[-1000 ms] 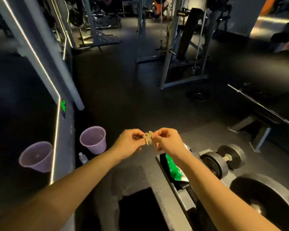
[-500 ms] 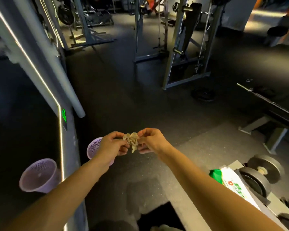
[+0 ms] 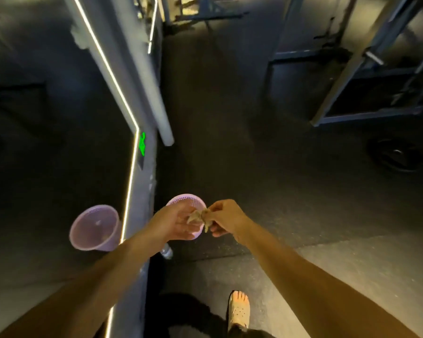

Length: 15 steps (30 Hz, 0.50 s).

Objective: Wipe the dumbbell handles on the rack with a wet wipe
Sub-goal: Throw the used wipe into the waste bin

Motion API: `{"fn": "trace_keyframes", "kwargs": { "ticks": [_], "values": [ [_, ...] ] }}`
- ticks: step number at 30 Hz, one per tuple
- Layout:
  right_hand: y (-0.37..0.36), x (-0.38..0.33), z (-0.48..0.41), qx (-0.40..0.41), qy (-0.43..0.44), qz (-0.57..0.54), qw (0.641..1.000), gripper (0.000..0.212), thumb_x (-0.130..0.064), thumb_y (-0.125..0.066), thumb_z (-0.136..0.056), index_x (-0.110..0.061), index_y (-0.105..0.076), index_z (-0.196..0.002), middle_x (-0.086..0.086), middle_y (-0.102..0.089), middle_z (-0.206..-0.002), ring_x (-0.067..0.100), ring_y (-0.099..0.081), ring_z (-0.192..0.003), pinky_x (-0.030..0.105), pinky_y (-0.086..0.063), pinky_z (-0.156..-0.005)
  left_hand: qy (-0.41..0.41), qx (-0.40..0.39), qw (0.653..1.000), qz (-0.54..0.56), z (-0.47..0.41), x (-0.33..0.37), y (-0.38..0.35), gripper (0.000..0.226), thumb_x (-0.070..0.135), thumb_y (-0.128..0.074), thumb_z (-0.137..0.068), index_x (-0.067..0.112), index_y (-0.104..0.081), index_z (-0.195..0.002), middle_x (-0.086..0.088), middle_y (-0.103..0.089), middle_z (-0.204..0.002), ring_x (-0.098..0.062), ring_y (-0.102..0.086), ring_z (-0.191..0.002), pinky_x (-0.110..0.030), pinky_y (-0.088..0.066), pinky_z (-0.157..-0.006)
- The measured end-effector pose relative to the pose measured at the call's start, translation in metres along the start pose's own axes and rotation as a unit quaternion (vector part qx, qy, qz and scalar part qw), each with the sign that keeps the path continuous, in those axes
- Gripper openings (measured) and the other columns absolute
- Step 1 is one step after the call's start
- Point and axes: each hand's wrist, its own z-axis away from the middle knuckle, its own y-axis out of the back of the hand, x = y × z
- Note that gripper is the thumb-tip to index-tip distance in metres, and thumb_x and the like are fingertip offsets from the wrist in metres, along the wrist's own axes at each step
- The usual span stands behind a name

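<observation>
Above the purple waste basket [image 3: 194,202], the right hand [image 3: 226,219] pinches the crumpled wet wipe [image 3: 200,216]. The left hand [image 3: 174,223] lies slack under it, its fingers only touching. This looks like disposal: the wipe must drop squarely into the basket's mouth. No dumbbells or rack show. 1 green wall sign [image 3: 142,143] is unreadable.

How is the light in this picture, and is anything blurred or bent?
Head view: dim overall, warmer light on the floor lower right; the LED strip glares white; the wipe looks soft from blur; the wide lens makes the pillar lean.
</observation>
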Motion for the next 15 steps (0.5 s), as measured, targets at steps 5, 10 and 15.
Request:
{"fn": "trace_keyframes", "kwargs": {
  "ticks": [5,10,15],
  "values": [
    [-0.021,-0.034,-0.090,-0.065,-0.016,0.038,0.997,0.033,-0.023,-0.078,-0.089,-0.008,-0.066,-0.115,0.009,-0.070,-0.098,0.019,-0.068,-0.078,0.024,-0.059,-0.054,-0.043,0.116,0.989,-0.077,-0.072,0.014,0.038,0.027,0.016,-0.078,-0.090,0.008,-0.073,-0.115,-0.017,-0.075,-0.103,-0.023,-0.072,-0.082,-0.034,-0.062,-0.075],
    [-0.041,-0.039,-0.170,-0.095,-0.103,0.017,0.990,0.014,-0.014,-0.071,-0.094,-0.004,-0.072,-0.104,0.009,-0.074,-0.078,0.018,-0.072,-0.066,0.039,-0.065,-0.069,-0.030,0.194,0.980,-0.042,-0.144,0.016,0.074,0.013,0.025,-0.081,-0.088,0.015,-0.074,-0.092,-0.007,-0.074,-0.087,-0.019,-0.069,-0.078,-0.022,-0.052,-0.057],
    [-0.060,-0.017,-0.274,-0.049,-0.119,0.083,0.988,0.025,-0.032,-0.083,-0.085,-0.011,-0.070,-0.090,0.005,-0.071,-0.078,0.013,-0.066,-0.062,0.025,-0.057,-0.053,0.077,0.145,0.986,0.012,-0.256,0.009,0.110,0.012,0.021,-0.077,-0.092,0.013,-0.074,-0.101,-0.010,-0.075,-0.100,-0.021,-0.073,-0.089,-0.026,-0.059,-0.062]
  ]
}}
